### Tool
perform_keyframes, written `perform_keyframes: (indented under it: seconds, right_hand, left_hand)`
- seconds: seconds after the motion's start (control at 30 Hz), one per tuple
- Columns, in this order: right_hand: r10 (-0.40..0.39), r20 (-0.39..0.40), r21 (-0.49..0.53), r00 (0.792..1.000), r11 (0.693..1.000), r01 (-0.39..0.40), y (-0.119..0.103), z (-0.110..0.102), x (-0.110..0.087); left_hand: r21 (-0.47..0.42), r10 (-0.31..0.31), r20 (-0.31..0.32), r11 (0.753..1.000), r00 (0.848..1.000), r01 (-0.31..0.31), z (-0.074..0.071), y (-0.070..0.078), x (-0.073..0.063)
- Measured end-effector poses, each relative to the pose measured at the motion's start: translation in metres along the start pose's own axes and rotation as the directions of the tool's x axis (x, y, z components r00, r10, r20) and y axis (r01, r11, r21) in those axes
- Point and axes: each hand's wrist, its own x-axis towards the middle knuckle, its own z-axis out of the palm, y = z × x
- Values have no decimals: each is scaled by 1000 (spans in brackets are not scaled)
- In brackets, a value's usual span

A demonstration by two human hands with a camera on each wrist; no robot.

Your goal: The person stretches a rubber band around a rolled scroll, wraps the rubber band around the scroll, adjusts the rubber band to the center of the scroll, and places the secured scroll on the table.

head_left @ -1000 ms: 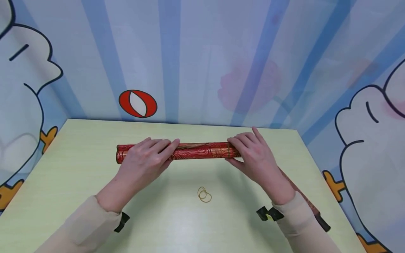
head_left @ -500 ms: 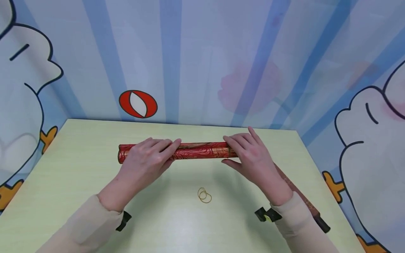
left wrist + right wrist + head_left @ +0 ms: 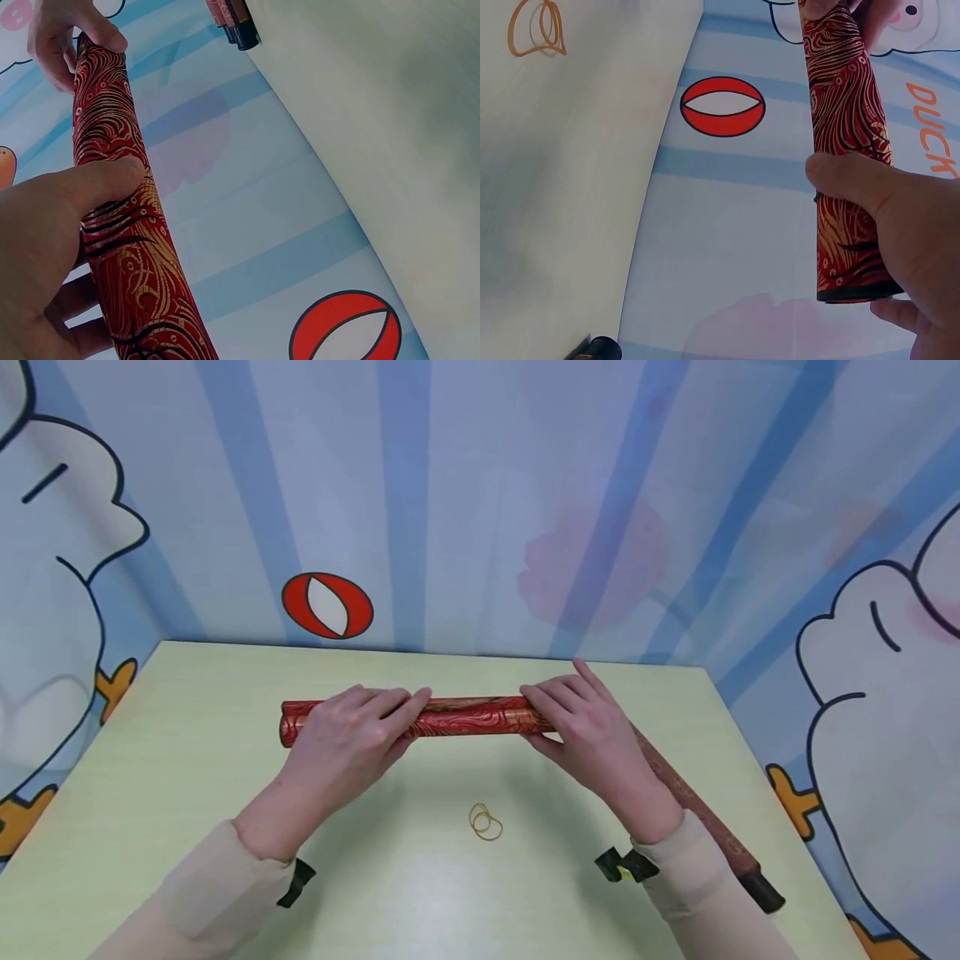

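Note:
A red rolled scroll (image 3: 480,718) with gold and black swirls lies crosswise between both hands, in what looks like two parallel rolls. My left hand (image 3: 352,731) grips it near its left end, which sticks out past the hand. Around the right part my right hand (image 3: 588,739) is curled, thumb on the near side and little finger raised. In the left wrist view the thumb presses on the patterned scroll (image 3: 139,277). The right wrist view shows the dark-edged end of the scroll (image 3: 851,255) below the right thumb.
Yellow rubber bands (image 3: 486,823) lie on the pale table (image 3: 420,893) between the forearms. A reddish-brown rod with a black end (image 3: 705,810) lies slanted at the right, partly behind the right wrist. A blue striped backdrop (image 3: 465,527) rises behind the table.
My right hand has moved left along the scroll, its thumb parting from it and then returning. More of the brown rod shows. The left hand has shifted slightly right with the scroll.

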Motion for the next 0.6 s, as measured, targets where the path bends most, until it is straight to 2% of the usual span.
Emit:
perform_keyframes:
  seconds: [0.27,0.6]
  right_hand:
    - [36,6,-26,999,999,-35,6,-1,-7]
    - [13,4,-16,1000,1000,-13,-1,4,1]
  left_hand:
    - [-15,-3,5,1000,1000,3,0,-2,-2]
    - [13,-3,8,1000,1000,3,-2,-1,-2]
